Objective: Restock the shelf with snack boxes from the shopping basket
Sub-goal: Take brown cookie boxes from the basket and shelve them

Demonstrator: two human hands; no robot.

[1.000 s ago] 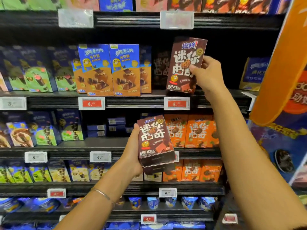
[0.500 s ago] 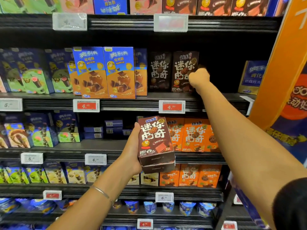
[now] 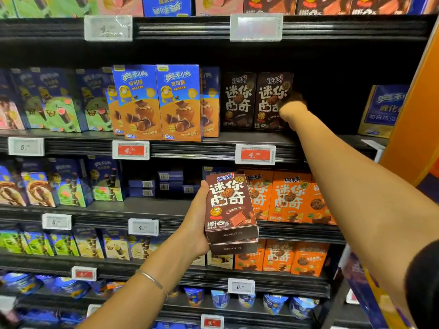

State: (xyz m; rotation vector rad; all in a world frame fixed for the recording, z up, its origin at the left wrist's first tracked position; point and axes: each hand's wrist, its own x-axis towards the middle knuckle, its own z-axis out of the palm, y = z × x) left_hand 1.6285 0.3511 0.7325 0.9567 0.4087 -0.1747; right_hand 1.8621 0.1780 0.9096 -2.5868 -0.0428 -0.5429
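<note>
Brown boxes (image 3: 238, 100): 2 on shelf (image 3: 237, 137), 2 in L hand (image 3: 197, 222)

Left hand (image 3: 197, 225) and right hand (image 3: 291, 110) are bare; a thin silver bracelet (image 3: 152, 280) rings the left wrist, a black sleeve (image 3: 425, 283) the right upper arm.

The fingers of the right hand (image 3: 291, 110) are lying in shadow beside the upright dark brown cardboard snack box (image 3: 270, 100), their grip not showing. The fingers of the left hand (image 3: 197, 224) are hiding behind two stacked dark brown snack boxes (image 3: 229, 205), the lower showing only its end. The orange panel (image 3: 413, 115) is covering part of a blue-and-white carton (image 3: 382, 110).
</note>
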